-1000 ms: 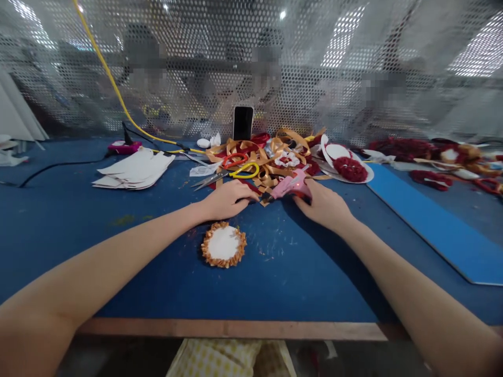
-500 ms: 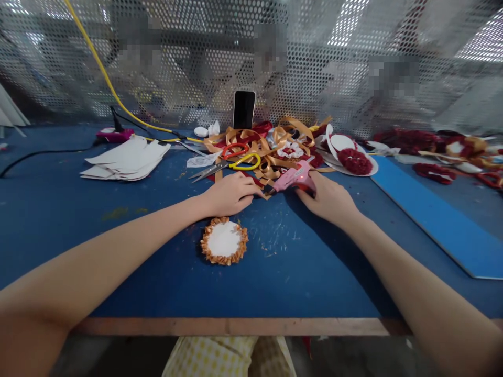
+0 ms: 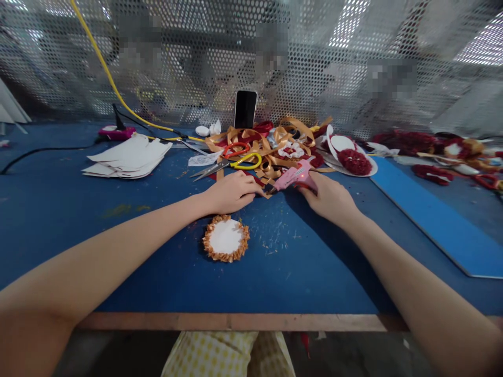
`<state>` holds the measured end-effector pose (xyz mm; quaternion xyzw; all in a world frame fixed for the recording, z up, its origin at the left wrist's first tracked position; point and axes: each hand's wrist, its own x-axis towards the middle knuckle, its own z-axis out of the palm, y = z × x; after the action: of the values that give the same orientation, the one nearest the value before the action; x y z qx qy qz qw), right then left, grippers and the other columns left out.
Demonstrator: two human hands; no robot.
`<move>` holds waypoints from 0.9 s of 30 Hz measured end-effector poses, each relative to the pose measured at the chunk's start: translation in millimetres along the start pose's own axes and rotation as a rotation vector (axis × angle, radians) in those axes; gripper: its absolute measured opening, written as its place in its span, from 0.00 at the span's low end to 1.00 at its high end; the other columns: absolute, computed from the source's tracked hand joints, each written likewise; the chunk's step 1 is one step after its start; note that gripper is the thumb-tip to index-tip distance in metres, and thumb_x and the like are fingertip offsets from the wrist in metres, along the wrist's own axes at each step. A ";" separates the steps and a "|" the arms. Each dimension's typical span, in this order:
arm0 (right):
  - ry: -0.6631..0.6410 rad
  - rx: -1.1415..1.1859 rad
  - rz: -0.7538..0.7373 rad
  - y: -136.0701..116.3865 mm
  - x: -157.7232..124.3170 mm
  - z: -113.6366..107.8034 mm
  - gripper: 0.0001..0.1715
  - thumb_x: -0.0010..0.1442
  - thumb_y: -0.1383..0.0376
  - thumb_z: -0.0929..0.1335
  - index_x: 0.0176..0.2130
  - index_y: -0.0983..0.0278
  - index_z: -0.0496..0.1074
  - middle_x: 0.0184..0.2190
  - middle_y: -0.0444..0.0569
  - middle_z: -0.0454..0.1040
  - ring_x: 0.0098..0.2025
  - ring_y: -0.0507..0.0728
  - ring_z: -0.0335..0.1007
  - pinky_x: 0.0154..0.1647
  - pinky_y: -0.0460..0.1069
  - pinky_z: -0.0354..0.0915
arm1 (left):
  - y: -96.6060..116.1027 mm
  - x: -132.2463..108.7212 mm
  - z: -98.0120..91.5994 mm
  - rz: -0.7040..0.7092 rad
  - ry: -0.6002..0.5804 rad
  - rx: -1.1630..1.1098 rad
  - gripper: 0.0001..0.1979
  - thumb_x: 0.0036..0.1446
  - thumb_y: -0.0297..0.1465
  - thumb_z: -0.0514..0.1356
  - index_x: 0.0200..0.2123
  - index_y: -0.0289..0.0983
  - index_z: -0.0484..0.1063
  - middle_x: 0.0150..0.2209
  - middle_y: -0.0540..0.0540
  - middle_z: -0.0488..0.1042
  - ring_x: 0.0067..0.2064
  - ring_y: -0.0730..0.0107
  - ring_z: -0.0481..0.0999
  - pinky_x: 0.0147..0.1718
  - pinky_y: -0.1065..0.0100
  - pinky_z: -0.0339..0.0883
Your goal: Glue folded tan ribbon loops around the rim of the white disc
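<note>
Pink hot glue gun [image 3: 291, 177] lies in the grip of my right hand [image 3: 328, 196], its nozzle pointing left and down. My left hand [image 3: 231, 192] rests on the table, fingers bent and closed at the end of a gold ribbon [image 3: 268, 195] just by the nozzle. The exact fingertip contact is partly hidden. Nearer to me lies a round white disc [image 3: 226, 237] edged with gathered gold ribbon [image 3: 209, 250]. Beyond my left hand are scissors with a yellow handle [image 3: 247, 161], and a red handle [image 3: 236, 150] shows behind them.
Tangled gold ribbons [image 3: 293, 128] lie at the back, before an upright phone [image 3: 245, 109]. White sheets [image 3: 129, 157] are stacked at left near a purple power socket [image 3: 117, 133]. A dark red rosette [image 3: 354, 162] and a blue board [image 3: 432, 214] lie at right. Perforated metal [image 3: 220, 68] stands behind.
The view has shifted slightly, so the table appears a little higher. Both hands, the glue gun and the ribbon-edged disc keep nearly the same places relative to each other.
</note>
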<state>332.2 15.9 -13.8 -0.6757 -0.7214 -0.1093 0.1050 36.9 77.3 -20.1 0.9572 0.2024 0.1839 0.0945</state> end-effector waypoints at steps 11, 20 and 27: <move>0.185 -0.081 -0.075 -12.8 -5.1 -12.2 0.25 0.68 0.60 0.62 0.59 0.68 0.70 0.53 0.66 0.77 0.53 0.72 0.74 0.51 0.62 0.66 | -3.4 1.2 1.2 -0.003 -0.008 0.010 0.21 0.70 0.28 0.50 0.53 0.39 0.81 0.50 0.41 0.81 0.52 0.59 0.74 0.59 0.56 0.65; 0.410 -0.183 -0.222 -39.8 -16.7 -37.7 0.35 0.64 0.68 0.63 0.69 0.56 0.65 0.53 0.61 0.75 0.56 0.73 0.66 0.63 0.69 0.54 | -5.3 1.8 1.6 0.022 -0.005 0.031 0.22 0.68 0.26 0.50 0.53 0.40 0.81 0.52 0.41 0.80 0.53 0.58 0.75 0.60 0.55 0.66; 0.376 0.039 0.186 -0.6 -3.1 -11.8 0.31 0.65 0.55 0.65 0.61 0.69 0.69 0.54 0.69 0.75 0.55 0.74 0.70 0.54 0.66 0.64 | -6.0 1.3 -1.5 -0.011 -0.019 0.006 0.22 0.69 0.26 0.50 0.53 0.40 0.82 0.48 0.40 0.79 0.51 0.59 0.75 0.56 0.57 0.67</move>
<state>331.9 9.4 -3.5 -0.7051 -0.6254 -0.2095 0.2605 35.3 83.4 -19.8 0.9580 0.2076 0.1738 0.0944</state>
